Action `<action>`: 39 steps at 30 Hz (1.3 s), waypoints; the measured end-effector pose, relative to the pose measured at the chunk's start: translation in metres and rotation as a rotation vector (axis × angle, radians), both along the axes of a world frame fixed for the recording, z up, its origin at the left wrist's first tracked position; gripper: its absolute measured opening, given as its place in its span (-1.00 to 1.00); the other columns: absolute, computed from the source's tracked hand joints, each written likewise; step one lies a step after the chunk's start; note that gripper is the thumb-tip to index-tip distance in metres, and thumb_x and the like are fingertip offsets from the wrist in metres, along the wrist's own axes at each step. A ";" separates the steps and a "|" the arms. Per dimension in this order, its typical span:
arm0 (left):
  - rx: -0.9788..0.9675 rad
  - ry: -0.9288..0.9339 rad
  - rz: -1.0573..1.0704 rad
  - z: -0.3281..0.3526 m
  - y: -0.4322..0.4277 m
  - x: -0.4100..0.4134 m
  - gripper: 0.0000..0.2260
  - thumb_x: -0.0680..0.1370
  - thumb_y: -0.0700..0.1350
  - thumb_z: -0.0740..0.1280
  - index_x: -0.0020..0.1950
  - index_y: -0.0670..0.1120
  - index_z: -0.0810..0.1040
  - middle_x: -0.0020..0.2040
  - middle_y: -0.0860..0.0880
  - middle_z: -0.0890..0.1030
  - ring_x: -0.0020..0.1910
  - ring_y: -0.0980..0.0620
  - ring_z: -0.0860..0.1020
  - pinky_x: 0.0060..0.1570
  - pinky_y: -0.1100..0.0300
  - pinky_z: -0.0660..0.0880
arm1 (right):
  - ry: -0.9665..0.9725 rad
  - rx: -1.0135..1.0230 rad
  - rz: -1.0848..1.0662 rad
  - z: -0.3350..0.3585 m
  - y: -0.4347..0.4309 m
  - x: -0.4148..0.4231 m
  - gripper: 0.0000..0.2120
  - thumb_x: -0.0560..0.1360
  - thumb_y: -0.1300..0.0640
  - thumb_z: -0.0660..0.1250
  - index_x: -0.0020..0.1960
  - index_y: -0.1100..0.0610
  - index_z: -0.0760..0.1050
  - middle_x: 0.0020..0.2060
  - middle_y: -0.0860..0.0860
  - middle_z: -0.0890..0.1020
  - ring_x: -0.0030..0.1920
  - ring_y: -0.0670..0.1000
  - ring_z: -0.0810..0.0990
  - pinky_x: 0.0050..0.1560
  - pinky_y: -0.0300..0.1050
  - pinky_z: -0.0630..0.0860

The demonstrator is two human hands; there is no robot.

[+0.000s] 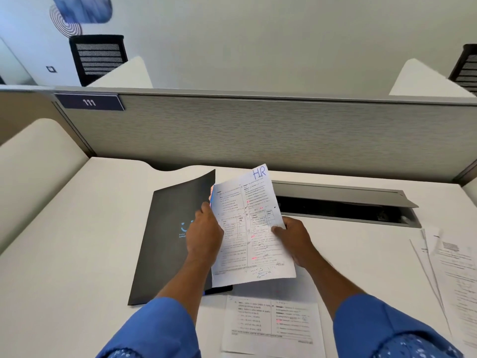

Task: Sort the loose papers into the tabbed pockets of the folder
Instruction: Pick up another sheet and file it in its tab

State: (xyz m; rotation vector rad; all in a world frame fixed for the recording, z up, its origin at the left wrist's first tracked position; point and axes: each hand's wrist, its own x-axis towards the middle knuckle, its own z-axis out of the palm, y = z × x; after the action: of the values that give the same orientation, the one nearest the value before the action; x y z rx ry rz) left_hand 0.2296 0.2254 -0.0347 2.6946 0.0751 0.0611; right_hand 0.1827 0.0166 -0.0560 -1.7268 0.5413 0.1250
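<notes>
Below both grips, a thin printed sheet (271,321) lies flat on the white worktop (77,228), awaiting its turn. The right grip (294,236) pinches the right edge and the left grip (204,233) clasps the left edge of the limp HR sheet (247,228), held up seemingly to read its label. Beside the left grip, the matte black folder (165,228) has its stiff cover lifted to receive it.

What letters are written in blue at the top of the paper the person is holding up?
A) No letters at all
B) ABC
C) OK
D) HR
D: the paper that the right hand pinches, next to the black folder, has HR in blue pen at its top corner.
</notes>
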 end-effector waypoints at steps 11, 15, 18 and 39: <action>0.005 0.003 0.000 0.007 0.001 -0.003 -0.51 0.57 -0.16 0.21 0.48 -0.13 0.17 0.19 -0.14 0.54 0.05 -0.18 0.59 -0.10 -0.05 0.52 | -0.023 -0.134 0.108 0.014 0.042 0.021 -0.72 0.51 0.27 0.29 0.18 0.19 0.63 0.04 0.09 0.71 0.00 0.10 0.69 0.03 -0.03 0.60; -0.007 0.034 -0.002 0.006 0.000 -0.002 -0.49 0.57 -0.13 0.20 0.50 -0.12 0.16 0.23 -0.14 0.52 0.08 -0.17 0.58 -0.09 -0.05 0.53 | 0.001 -0.142 0.123 0.011 0.060 0.027 -0.74 0.51 0.26 0.29 0.16 0.20 0.63 0.04 0.11 0.71 0.00 0.12 0.67 0.02 -0.01 0.59; -0.024 0.059 0.006 0.004 0.001 -0.003 -0.48 0.58 -0.09 0.22 0.51 -0.12 0.15 0.24 -0.13 0.52 0.09 -0.14 0.59 -0.10 -0.03 0.55 | 0.015 -0.143 0.145 0.008 0.077 0.030 -0.75 0.50 0.25 0.28 0.14 0.21 0.62 0.04 0.13 0.70 0.01 0.14 0.67 0.04 0.04 0.61; -0.054 0.074 -0.024 -0.004 0.001 -0.004 -0.80 0.54 -0.19 0.21 0.16 -0.09 0.36 0.13 -0.12 0.57 0.01 -0.14 0.58 -0.21 0.08 0.53 | 0.151 -0.172 0.022 -0.016 0.122 0.032 -0.87 0.43 0.32 0.31 -0.21 0.21 0.63 -0.29 0.06 0.64 -0.24 0.04 0.53 -0.29 -0.18 0.41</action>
State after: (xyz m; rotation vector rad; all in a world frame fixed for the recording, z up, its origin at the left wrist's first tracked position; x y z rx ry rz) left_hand 0.2258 0.2267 -0.0383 2.6426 0.0658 -0.0473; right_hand 0.2144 0.1388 -0.0725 -1.9011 0.6599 0.2318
